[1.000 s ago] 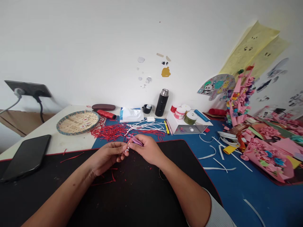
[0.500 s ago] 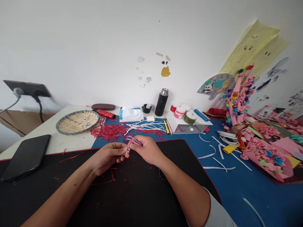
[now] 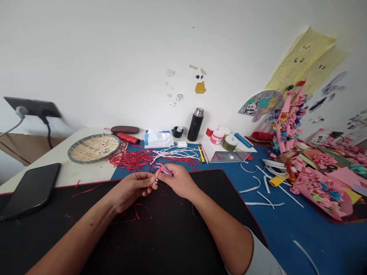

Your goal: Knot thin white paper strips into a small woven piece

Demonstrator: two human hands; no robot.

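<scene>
Over the black mat (image 3: 183, 236), my left hand (image 3: 140, 185) pinches a small white piece with red cord (image 3: 159, 172) beside it. Fingers of my right hand (image 3: 174, 179) are closed round a purple object (image 3: 166, 170), and their tips meet those of my left hand at the cord. The small piece is mostly hidden by the fingertips. Just behind the hands lie a pile of red cords (image 3: 133, 159) and a bundle of white cords (image 3: 174, 153).
A woven basket (image 3: 94, 148) and a phone (image 3: 31, 191) are at left. Against the wall stand a black flask (image 3: 195, 124) and a white box (image 3: 226, 154) bearing jars. White strips (image 3: 265, 203) and pink paper flowers (image 3: 321, 191) lie at right.
Both hands keep nearly the same place. The purple object has tilted slightly between the fingers of my right hand.
</scene>
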